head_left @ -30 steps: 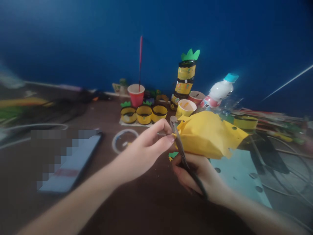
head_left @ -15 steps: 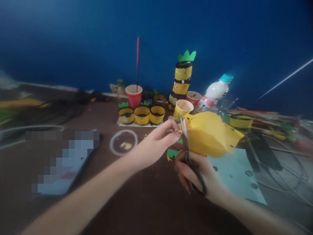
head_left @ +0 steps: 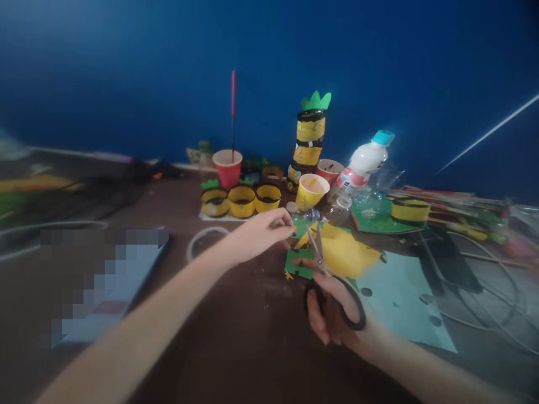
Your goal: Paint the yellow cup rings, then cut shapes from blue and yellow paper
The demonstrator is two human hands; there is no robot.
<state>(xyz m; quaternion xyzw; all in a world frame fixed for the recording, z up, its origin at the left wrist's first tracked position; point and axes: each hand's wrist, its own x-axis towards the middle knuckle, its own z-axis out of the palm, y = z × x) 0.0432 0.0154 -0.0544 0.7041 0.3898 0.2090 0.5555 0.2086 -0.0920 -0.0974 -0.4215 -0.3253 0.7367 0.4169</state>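
My left hand [head_left: 267,231] is pinched closed above the table, a tiny scrap of yellow paper [head_left: 295,229] just showing at its fingertips. In my right hand [head_left: 332,308] are scissors [head_left: 320,259] with black handles, their blades pointing up and slightly parted. Behind the blades lies a crumpled sheet of yellow paper [head_left: 347,252], partly over green paper [head_left: 300,261]. A small jagged yellow scrap [head_left: 288,275] rests at the green paper's near edge. To the right is a light blue sheet [head_left: 406,297] with dark round holes.
Three yellow-and-black rings [head_left: 241,203] stand before a red cup [head_left: 228,170] with a stick. Farther right are a pineapple-like tower [head_left: 310,132], a yellow cup [head_left: 310,195] and a tilted white bottle [head_left: 368,160]. Cables lie at the right; a pixelated patch covers the left.
The yellow sheet has dropped from beside the scissors onto the green paper. My left hand has drawn away leftward, and my right hand has lowered slightly with the scissors.
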